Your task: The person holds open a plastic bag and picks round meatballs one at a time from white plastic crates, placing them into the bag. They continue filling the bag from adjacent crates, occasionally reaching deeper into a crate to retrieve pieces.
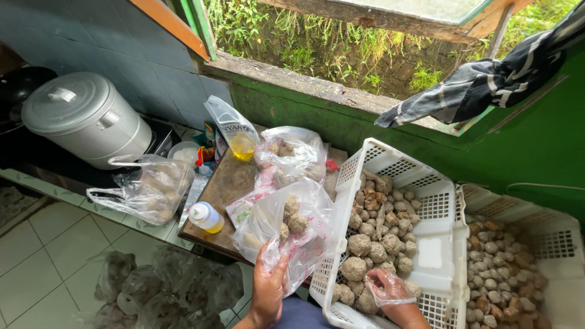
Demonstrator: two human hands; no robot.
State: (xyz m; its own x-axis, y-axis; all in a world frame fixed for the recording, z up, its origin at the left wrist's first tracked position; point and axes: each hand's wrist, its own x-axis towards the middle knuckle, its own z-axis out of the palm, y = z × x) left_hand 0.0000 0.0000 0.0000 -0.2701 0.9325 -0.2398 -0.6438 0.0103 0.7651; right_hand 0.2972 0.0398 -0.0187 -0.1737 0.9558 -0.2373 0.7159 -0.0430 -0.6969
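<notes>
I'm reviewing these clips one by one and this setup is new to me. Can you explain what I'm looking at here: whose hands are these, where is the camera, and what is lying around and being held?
There is no machine here. One camera sits on a person's head and looks down at their own two bare hands. The left hand holds open a clear plastic bag with a few round brownish balls inside. The right hand, covered by a thin clear glove, reaches into a white slotted basket full of the same balls. A second basket stands to the right of it. On the small wooden table lie more filled bags, a pouch of yellow oil and a small bottle. Behind it stands a large metal pot with its lid on.
</notes>
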